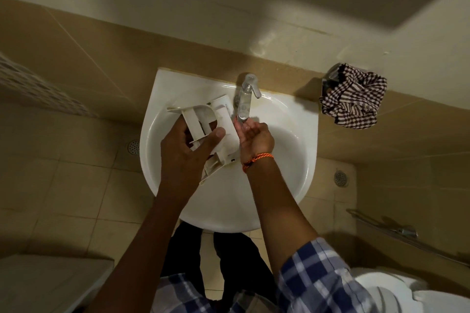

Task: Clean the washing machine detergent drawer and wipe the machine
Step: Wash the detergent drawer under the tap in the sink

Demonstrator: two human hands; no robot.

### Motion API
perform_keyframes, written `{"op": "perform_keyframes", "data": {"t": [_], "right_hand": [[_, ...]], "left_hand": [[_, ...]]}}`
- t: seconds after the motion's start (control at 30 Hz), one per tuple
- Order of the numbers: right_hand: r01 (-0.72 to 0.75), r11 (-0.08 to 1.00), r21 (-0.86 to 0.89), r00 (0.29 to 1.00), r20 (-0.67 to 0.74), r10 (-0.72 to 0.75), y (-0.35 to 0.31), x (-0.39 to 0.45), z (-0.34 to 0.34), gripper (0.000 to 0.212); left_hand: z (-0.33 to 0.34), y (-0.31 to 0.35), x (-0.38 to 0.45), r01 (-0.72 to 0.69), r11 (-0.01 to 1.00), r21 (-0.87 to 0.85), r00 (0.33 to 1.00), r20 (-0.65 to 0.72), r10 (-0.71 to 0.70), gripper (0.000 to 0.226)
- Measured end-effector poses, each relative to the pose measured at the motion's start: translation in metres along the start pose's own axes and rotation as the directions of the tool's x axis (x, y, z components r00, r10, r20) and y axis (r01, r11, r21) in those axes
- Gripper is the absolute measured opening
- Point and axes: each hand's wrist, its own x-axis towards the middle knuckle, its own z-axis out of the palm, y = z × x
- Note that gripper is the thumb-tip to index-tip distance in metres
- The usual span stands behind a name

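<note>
Sleeves: blue-and-white plaid cloth (315,274), soft weave, at the bottom edge nearest the camera.
Left hand: left hand (183,150) grips the detergent drawer from its near side, thumb curled over a divider wall, fingers hidden beneath.
Right hand: right hand (254,134) loosely cupped under the tap spout, fingers bent and touching the drawer's right edge; it clasps nothing that I can see. Orange thread band (256,159) at the wrist.
Detergent drawer: detergent drawer (218,122), white moulded plastic, thin ribbed partitions and a curved compartment wall, held tilted over the left half of the basin, clear of the bowl.
Basin: sink (292,160), glossy white ceramic, rounded bowl, yellowish stain near the tap base.
Tap: tap (246,96), polished chrome, single lever, spout just above the right hand. Flow of water: cannot tell.
Cloth: checked cloth (353,101), dark-and-white weave, crumpled in a metal wall holder to the right of the basin, well apart from both hands.
Floor: beige tiles, round metal drains (340,178) either side of the basin.
Wall: beige tiles behind the basin.
</note>
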Motion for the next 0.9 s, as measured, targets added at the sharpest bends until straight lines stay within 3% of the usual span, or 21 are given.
{"op": "perform_keyframes", "data": {"t": [0.07,0.13,0.2,0.27,0.37,0.47,0.5,0.53,0.67,0.77,0.9], "right_hand": [[0.136,0.983,-0.122,0.989,-0.045,-0.142,0.014,-0.012,-0.002,0.022],[0.33,0.889,-0.318,0.943,0.073,-0.324,0.036,-0.021,-0.015,0.022],[0.55,0.642,-0.534,0.834,0.31,-0.457,0.057,-0.027,-0.035,0.036],[0.678,0.408,-0.611,0.726,0.47,-0.503,0.067,-0.032,-0.055,0.041],[0.742,0.187,-0.643,0.652,0.63,-0.422,0.063,-0.037,-0.074,0.037],[0.783,-0.248,-0.57,0.526,0.82,-0.224,0.045,-0.024,-0.083,0.045],[0.78,-0.326,-0.534,0.511,0.844,-0.162,0.04,-0.016,-0.083,0.049],[0.776,-0.331,-0.536,0.527,0.84,-0.125,0.034,-0.012,-0.081,0.052],[0.751,-0.114,-0.651,0.649,0.759,-0.058,0.023,0.004,-0.068,0.056],[0.753,-0.222,-0.62,0.634,0.774,-0.011,0.02,0.005,-0.075,0.057],[0.762,-0.311,-0.568,0.612,0.789,0.058,0.022,-0.014,-0.101,0.055]], "left_hand": [[0.001,-0.001,0.0,-0.003,1.0,-0.005,1.0,0.006,0.003,0.043],[0.001,-0.004,0.001,0.006,1.0,-0.01,1.0,0.009,-0.005,0.04],[-0.001,-0.007,0.002,-0.001,1.0,0.0,1.0,0.011,0.001,0.041],[-0.003,-0.008,0.002,-0.017,1.0,0.015,1.0,0.016,0.016,0.04],[-0.006,-0.007,0.002,-0.011,1.0,0.001,0.999,0.038,0.011,0.04],[-0.018,-0.007,0.005,0.037,0.999,-0.008,0.995,0.093,-0.036,0.041],[-0.023,-0.007,0.007,0.059,0.998,-0.024,0.991,0.123,-0.055,0.04],[-0.028,-0.006,0.007,0.079,0.995,-0.058,0.984,0.162,-0.069,0.038],[-0.034,-0.006,-0.003,0.101,0.985,-0.139,0.971,0.23,-0.067,0.034],[-0.038,-0.009,-0.008,0.124,0.96,-0.25,0.987,0.132,-0.093,0.027],[-0.054,-0.012,0.002,0.042,0.969,-0.245,0.998,-0.027,-0.05,0.05]]}}
